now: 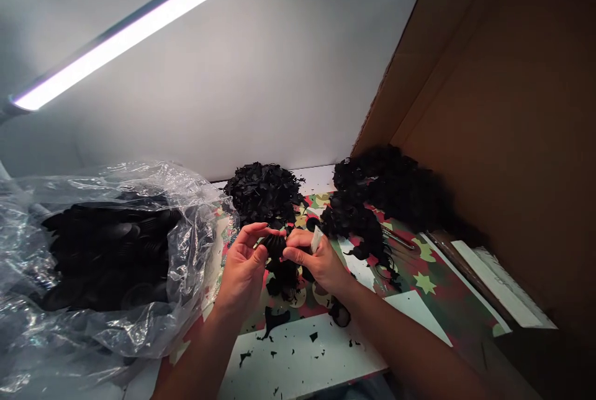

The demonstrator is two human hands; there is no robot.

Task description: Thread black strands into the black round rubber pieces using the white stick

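Note:
Between my two hands is a small black ribbed piece [274, 243], which looks like rubber. My left hand [243, 263] grips its left side with thumb and fingers. At its right edge my right hand [321, 262] pinches with thumb and forefinger. Something white, like a bit of tape or wrap [316, 240], sits on a finger of the right hand. Below the hands lie loose black scraps [283, 279] and a thin curved black offcut [275, 320]. A black ring-shaped scrap [339, 313] is beside my right wrist.
A clear plastic bag [186, 263] of black round pieces [112, 251] stands left. Heaps of black scraps [263, 192] lie at the back and right [395, 186]. A slim metal tool [398, 237] rests right, near a cardboard wall [503, 127]. A lamp [144, 27] shines overhead.

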